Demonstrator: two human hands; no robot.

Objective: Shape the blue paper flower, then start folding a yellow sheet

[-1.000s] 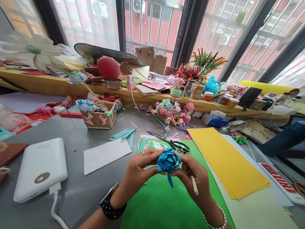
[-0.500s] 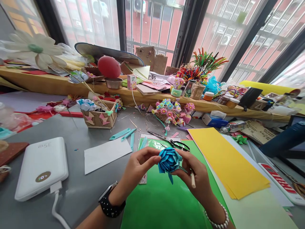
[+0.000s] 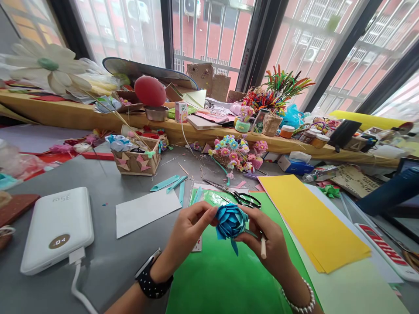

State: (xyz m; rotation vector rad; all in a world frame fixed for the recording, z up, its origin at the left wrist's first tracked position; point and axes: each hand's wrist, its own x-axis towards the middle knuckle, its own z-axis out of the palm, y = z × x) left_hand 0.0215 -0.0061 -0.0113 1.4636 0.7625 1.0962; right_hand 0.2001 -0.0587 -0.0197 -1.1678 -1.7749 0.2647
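A blue folded paper rose is held between both hands above a green paper sheet. My left hand, with a black watch at the wrist, pinches the rose's left side with fingertips. My right hand grips the rose's right side and underside, and a thin wooden stick pokes down from its fingers. A loose blue paper tail hangs below the rose. Black scissors lie just beyond the hands.
A white power bank with cable lies at left, a white paper beside it, yellow sheets at right. A cardboard box, paper flower bouquet and cluttered wooden shelf stand behind. A dark sleeve shows at right.
The rose has been turned slightly in my fingers and lifted a little; the left thumb and fingers shifted along its edge. Everything else stays put.
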